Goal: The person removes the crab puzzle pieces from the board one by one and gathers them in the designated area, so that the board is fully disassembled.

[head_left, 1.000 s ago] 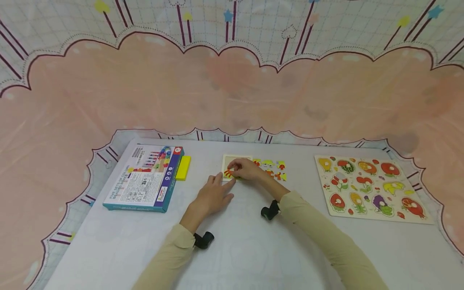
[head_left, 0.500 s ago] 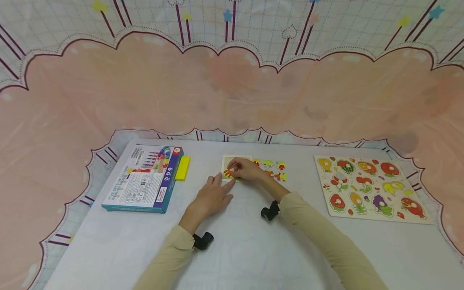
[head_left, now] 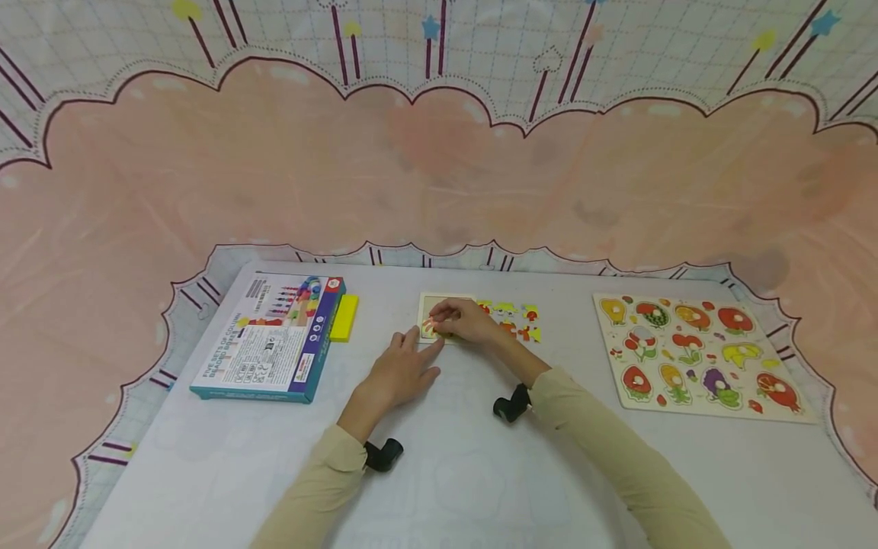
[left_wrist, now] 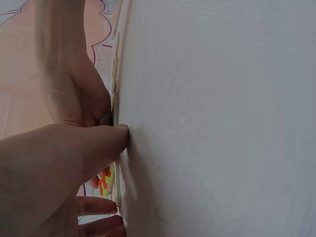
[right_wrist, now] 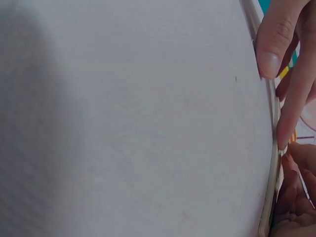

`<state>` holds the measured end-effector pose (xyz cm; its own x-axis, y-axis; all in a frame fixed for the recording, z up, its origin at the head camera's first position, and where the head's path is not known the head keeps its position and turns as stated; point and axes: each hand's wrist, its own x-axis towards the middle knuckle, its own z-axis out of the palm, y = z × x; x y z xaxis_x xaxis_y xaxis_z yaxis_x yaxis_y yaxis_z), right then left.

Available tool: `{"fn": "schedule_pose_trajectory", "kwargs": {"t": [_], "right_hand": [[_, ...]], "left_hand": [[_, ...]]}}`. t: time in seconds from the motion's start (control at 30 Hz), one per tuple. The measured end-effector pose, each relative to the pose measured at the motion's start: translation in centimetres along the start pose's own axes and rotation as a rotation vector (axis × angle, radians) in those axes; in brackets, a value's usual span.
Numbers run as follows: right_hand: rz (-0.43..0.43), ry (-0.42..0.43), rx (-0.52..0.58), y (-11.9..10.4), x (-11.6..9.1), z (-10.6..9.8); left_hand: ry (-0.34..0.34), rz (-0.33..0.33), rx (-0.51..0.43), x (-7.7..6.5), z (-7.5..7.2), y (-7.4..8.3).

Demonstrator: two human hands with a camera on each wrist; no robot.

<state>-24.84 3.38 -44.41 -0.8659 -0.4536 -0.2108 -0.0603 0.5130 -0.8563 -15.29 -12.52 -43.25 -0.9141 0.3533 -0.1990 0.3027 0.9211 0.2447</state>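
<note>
A small puzzle tray (head_left: 449, 295) with a pale rim lies in the middle of the table. My right hand (head_left: 465, 320) is over it, fingers curled, pinching a small puzzle piece with a red-orange pattern (head_left: 428, 329) by the tray's left side. The fingers hide much of the piece and tray. My left hand (head_left: 399, 371) lies with its fingers spread, fingertips at the tray's near left corner. In the left wrist view, an orange-and-green picture part (left_wrist: 105, 181) shows beyond the left thumb. The right wrist view shows the left fingers (right_wrist: 271, 64) along the tray's edge.
Several yellow and red puzzle pieces (head_left: 531, 314) lie right of the tray. A boxed bead set (head_left: 274, 335) is at the left, with a yellow block (head_left: 344, 318) beside it. A fruit-and-vegetable puzzle board (head_left: 700, 354) lies at the right on the white table (head_left: 439, 488).
Both hands stay nearly in place at the tray. The red-orange pattern by the right fingertips looks paler now. The head view has shifted very slightly.
</note>
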Motion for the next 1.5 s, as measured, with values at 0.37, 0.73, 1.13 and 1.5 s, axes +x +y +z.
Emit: {"fn": "schedule_pose_trajectory", "kwargs": {"t": [0.37, 0.73, 1.13, 1.5], "right_hand": [[0.049, 0.03, 0.17, 0.3, 0.4, 0.1], [0.12, 0.022, 0.248, 0.5, 0.5, -0.4], [0.081, -0.051, 0.068, 0.5, 0.3, -1.6], [0.065, -0.006, 0.117, 0.6, -0.3, -2.1]], "left_hand": [[0.0, -0.002, 0.019, 0.0, -0.2, -0.2], [-0.01, 0.001, 0.018, 0.2, -0.3, -0.2], [-0.014, 0.003, -0.005, 0.3, -0.2, 0.2], [-0.015, -0.016, 0.012, 0.1, -0.1, 0.1]]}}
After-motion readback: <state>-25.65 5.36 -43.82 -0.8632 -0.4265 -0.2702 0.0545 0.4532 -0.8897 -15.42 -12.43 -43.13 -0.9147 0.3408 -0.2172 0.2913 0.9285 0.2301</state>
